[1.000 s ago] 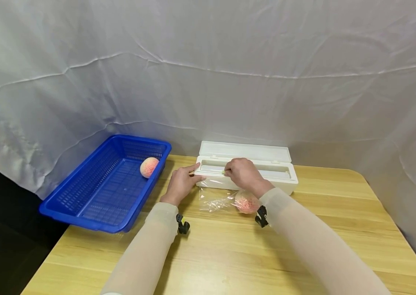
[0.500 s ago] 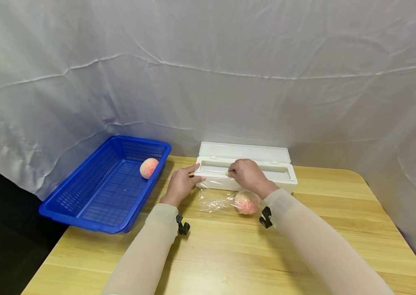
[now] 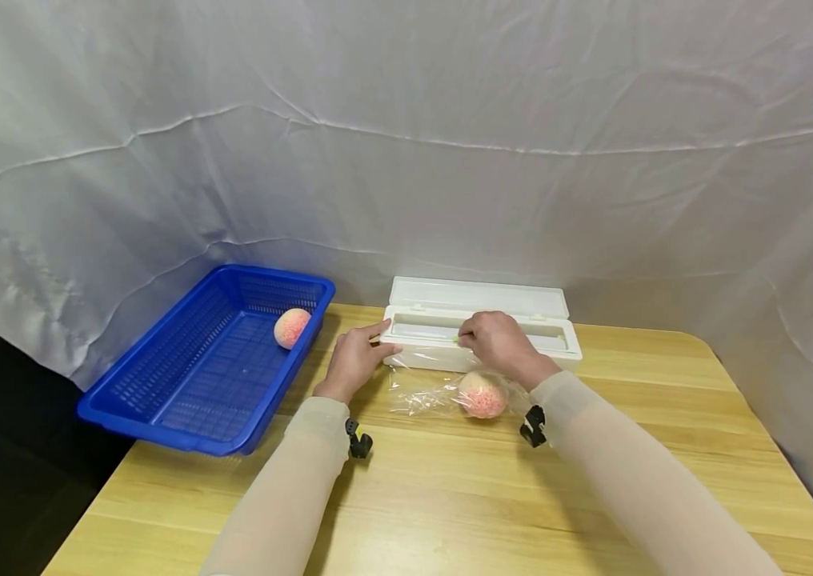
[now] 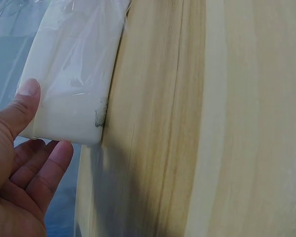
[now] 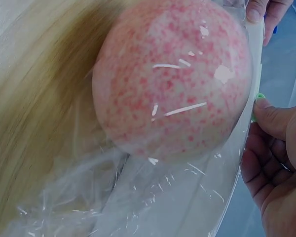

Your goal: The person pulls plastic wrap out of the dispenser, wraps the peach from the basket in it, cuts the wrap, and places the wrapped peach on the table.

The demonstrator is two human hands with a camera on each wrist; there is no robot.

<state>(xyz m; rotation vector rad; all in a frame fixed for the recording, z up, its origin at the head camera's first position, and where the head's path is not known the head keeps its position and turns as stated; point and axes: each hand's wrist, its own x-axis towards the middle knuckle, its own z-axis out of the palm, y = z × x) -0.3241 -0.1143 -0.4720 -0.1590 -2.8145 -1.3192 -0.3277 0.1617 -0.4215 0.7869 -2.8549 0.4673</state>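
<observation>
White box [image 3: 570,346] stood on the wooden table [image 3: 435,496], its lid [image 3: 478,298] up at the back. Clear plastic film [image 3: 421,396] hung down the box's near side and spread onto the wood. One peach [image 3: 482,394] sat just in front of the box, under the film, close to the right wrist.

Left hand [image 3: 352,362] had the box's left end between thumb and fingers, thumb on the front with film about it. Right hand [image 3: 498,344] pinched a small green tab [image 5: 260,96] at the box's front edge, thumb laid against it; placed near mid-length.

Step in hand, as I read it: running the tab along that edge to cut the film. The part-way position suggested an unfinished cut, though the cut line itself was too fine to make out.

Next move, in my judgement, called for the tab kept level through the rest of the film's width, left hand bracing the box against the pull. Loose film risked bunching near the tab.

Off to the left: blue basket [image 3: 154,434], a second peach [image 3: 292,328] inside against its right wall.
</observation>
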